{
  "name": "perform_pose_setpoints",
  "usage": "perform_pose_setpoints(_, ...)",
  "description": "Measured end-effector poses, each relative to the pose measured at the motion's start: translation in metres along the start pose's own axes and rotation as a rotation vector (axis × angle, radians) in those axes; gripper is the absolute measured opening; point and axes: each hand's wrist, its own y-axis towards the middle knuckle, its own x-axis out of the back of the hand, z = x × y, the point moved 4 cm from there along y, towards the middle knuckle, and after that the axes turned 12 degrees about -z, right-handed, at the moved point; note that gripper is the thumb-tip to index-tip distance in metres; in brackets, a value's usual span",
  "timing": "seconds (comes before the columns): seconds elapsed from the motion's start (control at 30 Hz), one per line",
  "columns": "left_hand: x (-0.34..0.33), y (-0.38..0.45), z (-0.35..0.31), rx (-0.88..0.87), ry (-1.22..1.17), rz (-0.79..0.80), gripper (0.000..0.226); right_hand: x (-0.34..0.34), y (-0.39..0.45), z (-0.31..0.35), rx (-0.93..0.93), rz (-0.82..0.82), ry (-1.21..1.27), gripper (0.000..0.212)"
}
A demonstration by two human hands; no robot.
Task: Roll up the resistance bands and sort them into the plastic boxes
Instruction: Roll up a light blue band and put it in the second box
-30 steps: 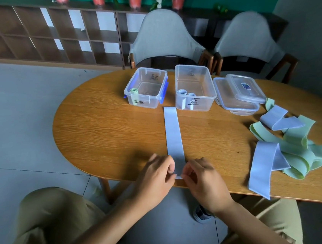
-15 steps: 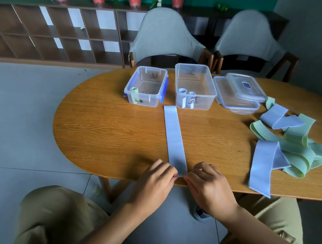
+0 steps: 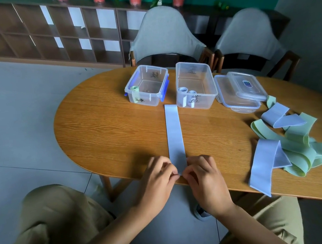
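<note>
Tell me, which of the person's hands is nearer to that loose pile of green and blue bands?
Right. The right hand is at the table's near edge, pinching the flat blue band, on the side facing the pile. The left hand pinches the same band end from the far side.

Black handwritten marks on the front wall of left box (image 3: 146,87) and of right box (image 3: 195,87), too blurred to read. Small blue sticker on top lid (image 3: 247,85), text not legible.

Soft daylight, faint shadows; wide-angle bending, blurred edges.
</note>
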Motion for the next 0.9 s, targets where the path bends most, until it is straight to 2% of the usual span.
perform_pose_setpoints(0.13,-0.001,0.002,0.001,0.057,0.039,0.016,0.018,-0.006,-0.001,-0.004,-0.167,0.085,-0.005,0.008)
perform_pose_setpoints(0.37,-0.012,0.000,0.007,0.160,0.109,0.006,0.013,-0.020,0.003,-0.006,-0.391,0.133,-0.069,0.012)
perform_pose_setpoints(0.47,-0.013,0.007,0.007,0.168,0.156,-0.017,0.012,-0.021,0.005,-0.004,-0.412,0.090,-0.087,0.010)
perform_pose_setpoints(0.6,-0.013,0.013,0.005,0.130,0.176,-0.052,0.008,-0.023,0.010,-0.003,-0.398,0.033,-0.117,0.022)
perform_pose_setpoints(0.9,-0.028,0.036,0.014,0.094,0.281,-0.083,0.007,-0.043,0.030,-0.011,-0.356,0.029,-0.244,0.023)
